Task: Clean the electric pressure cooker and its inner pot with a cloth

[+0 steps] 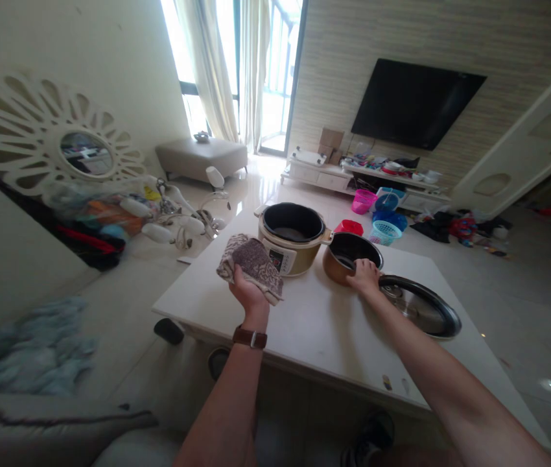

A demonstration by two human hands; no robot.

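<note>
A folded brown-and-cream patterned cloth [256,263] rests in my left hand [247,290], the thumb closed over it, above the table's near left part. Just behind the cloth stands an electric cooker [299,256] with its top uncovered, showing a dark interior and a control panel in front. My right hand [365,275] grips the near rim of a round inner pot [336,267], dark inside and brownish outside, which sits to the cooker's right. Some of the right fingers are hidden inside the pot. Beside my right forearm a round lid [426,308] lies on the table, partly covered by the arm.
Everything stands on a white table [304,331], with a small sticker-like item [386,382] near its front edge. Beyond are a red basin [349,227], a pink basket [363,201] and a light-blue basket [385,232]. A white lamp fixture [183,214] lies on the floor at left.
</note>
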